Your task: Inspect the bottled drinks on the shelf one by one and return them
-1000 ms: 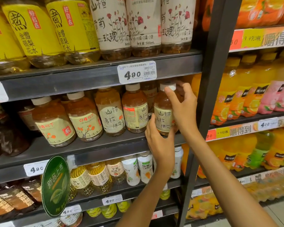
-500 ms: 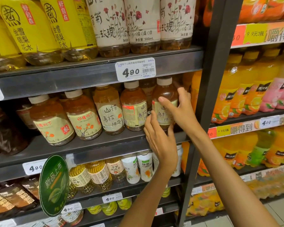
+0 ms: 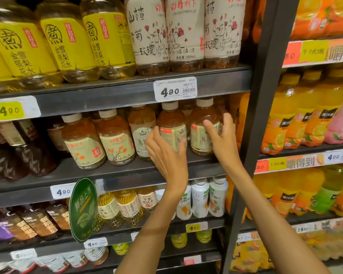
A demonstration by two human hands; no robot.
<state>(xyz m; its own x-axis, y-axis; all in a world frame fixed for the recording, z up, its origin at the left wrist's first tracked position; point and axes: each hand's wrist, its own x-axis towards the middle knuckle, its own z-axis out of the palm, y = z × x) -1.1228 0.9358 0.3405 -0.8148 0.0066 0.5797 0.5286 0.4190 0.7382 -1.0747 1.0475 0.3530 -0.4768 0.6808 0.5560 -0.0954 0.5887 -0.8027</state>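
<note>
Amber drink bottles with white caps and cream labels stand in a row on the middle shelf. The rightmost bottle stands upright at the row's end. My right hand hovers just in front of it with fingers spread, holding nothing. My left hand reaches up with straight fingers against the label of the neighbouring bottle, thumb at that bottle's right side. It hides the lower part of this bottle and part of the bottle to its left.
Yellow-labelled bottles and white rose-labelled bottles fill the shelf above. A price tag hangs on its edge. A dark upright post stands right of my hands, with orange juice bottles beyond. A green oval sign sticks out below.
My right hand has let go of the rightmost bottle, which now stands on the shelf. My left hand has moved left from under it to the neighbouring bottle.
</note>
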